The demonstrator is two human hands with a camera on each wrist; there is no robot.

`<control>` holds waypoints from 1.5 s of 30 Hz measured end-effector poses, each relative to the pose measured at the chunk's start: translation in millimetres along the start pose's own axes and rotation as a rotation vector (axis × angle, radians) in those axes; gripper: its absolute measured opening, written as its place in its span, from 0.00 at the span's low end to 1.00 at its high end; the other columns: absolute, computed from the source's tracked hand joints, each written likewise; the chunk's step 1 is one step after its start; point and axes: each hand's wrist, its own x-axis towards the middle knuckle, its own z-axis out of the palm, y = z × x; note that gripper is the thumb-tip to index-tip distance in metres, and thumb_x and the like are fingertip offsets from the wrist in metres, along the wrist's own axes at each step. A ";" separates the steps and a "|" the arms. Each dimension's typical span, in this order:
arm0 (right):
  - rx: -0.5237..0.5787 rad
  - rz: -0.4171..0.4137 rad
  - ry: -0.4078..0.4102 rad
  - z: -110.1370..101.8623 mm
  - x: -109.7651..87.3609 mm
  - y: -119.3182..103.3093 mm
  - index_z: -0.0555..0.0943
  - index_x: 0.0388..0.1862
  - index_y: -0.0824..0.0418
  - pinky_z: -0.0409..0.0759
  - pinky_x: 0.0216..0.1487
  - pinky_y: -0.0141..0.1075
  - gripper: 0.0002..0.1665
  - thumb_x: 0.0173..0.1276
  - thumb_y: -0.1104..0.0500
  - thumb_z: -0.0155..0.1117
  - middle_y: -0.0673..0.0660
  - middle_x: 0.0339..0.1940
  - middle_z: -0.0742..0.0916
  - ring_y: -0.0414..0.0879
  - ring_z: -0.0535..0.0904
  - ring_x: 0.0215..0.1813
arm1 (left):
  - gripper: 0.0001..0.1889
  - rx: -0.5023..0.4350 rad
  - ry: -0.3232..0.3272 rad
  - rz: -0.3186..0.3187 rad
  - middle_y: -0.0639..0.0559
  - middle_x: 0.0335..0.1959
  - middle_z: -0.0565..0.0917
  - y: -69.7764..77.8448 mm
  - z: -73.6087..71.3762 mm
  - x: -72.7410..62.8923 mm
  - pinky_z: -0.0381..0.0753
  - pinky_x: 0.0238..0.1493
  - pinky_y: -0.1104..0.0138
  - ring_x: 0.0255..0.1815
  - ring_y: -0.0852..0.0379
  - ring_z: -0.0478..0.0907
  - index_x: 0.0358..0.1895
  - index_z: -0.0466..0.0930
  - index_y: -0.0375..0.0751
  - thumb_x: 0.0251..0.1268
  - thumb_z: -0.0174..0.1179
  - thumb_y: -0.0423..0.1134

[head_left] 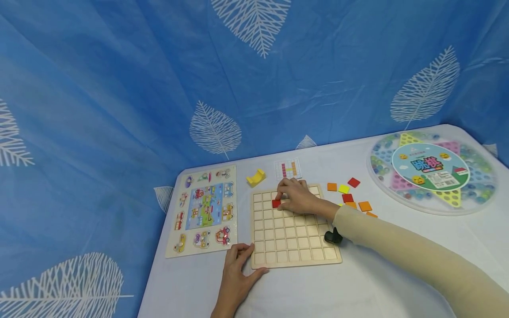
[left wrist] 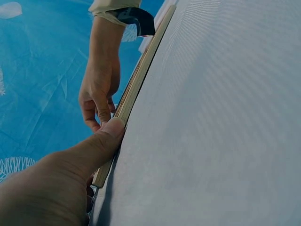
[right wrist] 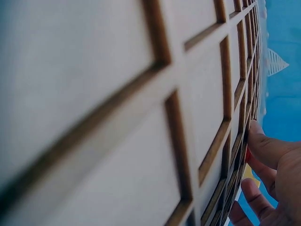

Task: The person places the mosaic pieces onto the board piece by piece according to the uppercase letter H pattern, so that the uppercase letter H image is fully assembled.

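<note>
A square wooden board with a grid of shallow cells lies on the white table. My right hand reaches over its far half, thumb and fingers pinching a red square tile at a cell near the far left. In the right wrist view, a sliver of that red tile shows between the fingers. At the near left corner, my left hand holds the board, fingers along the left side and thumb on the front edge. The left wrist view shows the thumb against the board's edge.
Loose red, orange and yellow tiles lie right of the board. Behind it are a pattern card and a yellow curved piece. A picture puzzle lies left, and a round marble game box far right.
</note>
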 end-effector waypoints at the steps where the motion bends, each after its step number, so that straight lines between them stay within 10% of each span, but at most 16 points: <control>1: 0.003 0.003 0.000 0.2 -0.8 0.5 0.82 0.35 0.50 0.59 0.56 0.56 0.11 0.58 0.50 0.75 0.53 0.52 0.77 0.53 0.70 0.53 | 0.34 0.001 -0.003 -0.003 0.55 0.50 0.76 0.4 0.5 -0.3 0.74 0.53 0.65 0.52 0.58 0.70 0.54 0.84 0.41 0.37 0.80 0.48; 17: -0.001 0.004 -0.013 0.6 -11.1 11.1 0.82 0.41 0.49 0.58 0.59 0.58 0.14 0.59 0.48 0.74 0.51 0.53 0.78 0.53 0.71 0.56 | 0.35 -0.021 -0.068 -0.054 0.57 0.50 0.75 0.6 9.7 -3.4 0.74 0.54 0.63 0.52 0.59 0.70 0.57 0.82 0.43 0.43 0.75 0.55; 26: 0.136 -0.092 0.025 -32.9 -28.1 18.8 0.82 0.50 0.57 0.60 0.61 0.59 0.18 0.62 0.54 0.72 0.52 0.55 0.82 0.54 0.71 0.60 | 0.36 -0.004 -0.034 -0.044 0.58 0.51 0.75 0.9 8.3 -4.6 0.74 0.54 0.65 0.53 0.60 0.70 0.57 0.82 0.44 0.38 0.79 0.50; 35: 0.148 -0.009 0.037 -77.6 -79.3 60.8 0.82 0.49 0.61 0.76 0.48 0.49 0.17 0.63 0.56 0.71 0.57 0.47 0.84 0.53 0.76 0.48 | 0.35 -0.001 -0.023 -0.032 0.56 0.51 0.75 0.3 6.5 -2.1 0.73 0.53 0.65 0.53 0.58 0.70 0.56 0.83 0.42 0.39 0.79 0.49; 45: 0.103 -0.016 -0.009 -81.8 -136.0 79.9 0.82 0.39 0.51 0.71 0.40 0.32 0.13 0.57 0.53 0.76 0.46 0.36 0.81 0.43 0.71 0.39 | 0.35 0.002 -0.015 -0.033 0.55 0.51 0.75 1.8 6.2 -1.4 0.72 0.53 0.66 0.52 0.59 0.69 0.57 0.83 0.42 0.39 0.80 0.48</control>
